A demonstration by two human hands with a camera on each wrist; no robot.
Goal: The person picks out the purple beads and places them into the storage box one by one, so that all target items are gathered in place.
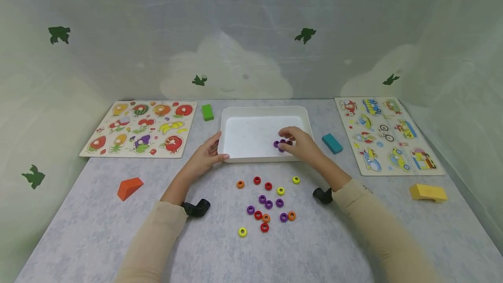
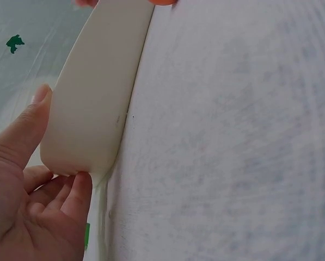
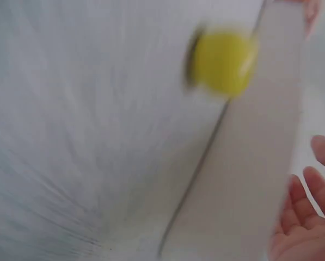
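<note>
A white rectangular tray [image 1: 251, 160] stands at the back middle of the table, with several purple beads [image 1: 277, 144] grouped in its front right part. My left hand [image 1: 201, 160] holds the tray's front left corner. In the left wrist view, the thumb lies along one wall [image 2: 91, 98] and the fingertips press the other side of the corner. Just over the purple beads hovers my right hand [image 1: 301, 145], inside the tray's right end. Its thumb and fingers stand apart in the right wrist view, nothing showing between them.
Loose beads in red, orange, yellow and purple, such as a yellow bead [image 1: 242, 232], lie in front of the tray. A fruit puzzle board [image 1: 165, 146] is left, a vehicle puzzle board [image 1: 377, 143] right. Green [image 1: 207, 112], teal [image 1: 332, 143], orange [image 1: 129, 188] and yellow blocks [image 1: 427, 192] lie around.
</note>
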